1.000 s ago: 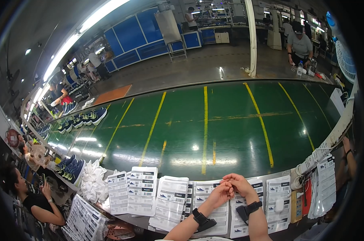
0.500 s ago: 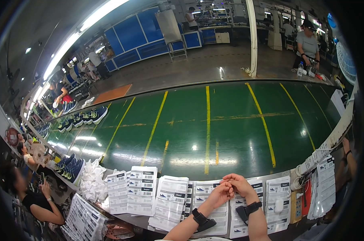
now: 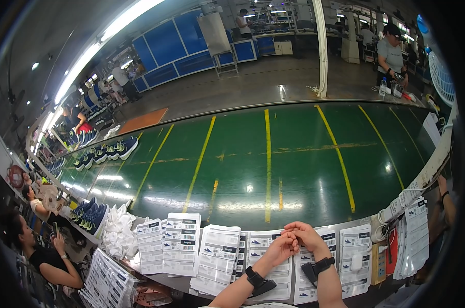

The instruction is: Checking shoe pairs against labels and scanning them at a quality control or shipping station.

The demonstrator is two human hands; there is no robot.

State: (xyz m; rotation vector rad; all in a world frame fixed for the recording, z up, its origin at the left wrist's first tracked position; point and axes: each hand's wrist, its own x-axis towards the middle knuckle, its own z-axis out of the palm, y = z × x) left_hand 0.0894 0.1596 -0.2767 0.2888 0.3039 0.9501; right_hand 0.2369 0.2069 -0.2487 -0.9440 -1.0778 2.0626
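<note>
My left hand (image 3: 282, 247) and my right hand (image 3: 305, 237) meet over the bench edge nearest me, their fingertips touching. The fingers of both are bent and closed, and nothing shows in them. Each wrist wears a black band with a dark flat piece. Beneath them lie stacks of printed label sheets (image 3: 268, 264) with small shoe pictures. More label sheets (image 3: 218, 259) sit to the left of my hands, and another stack (image 3: 355, 233) is to the right, with a white computer mouse-like object (image 3: 356, 263) on it.
Beyond the stacks runs a green conveyor belt (image 3: 232, 169) with yellow lines. Dark blue sneakers (image 3: 106, 151) stand on its left part, others (image 3: 90, 215) nearer. Crumpled white paper (image 3: 118, 233) lies left. A seated person (image 3: 52, 262) is at left; another person (image 3: 391, 56) stands across the belt.
The belt's yellow lines have shifted slightly to the right. The seated person at left has raised their head a little. My hands have not moved.
</note>
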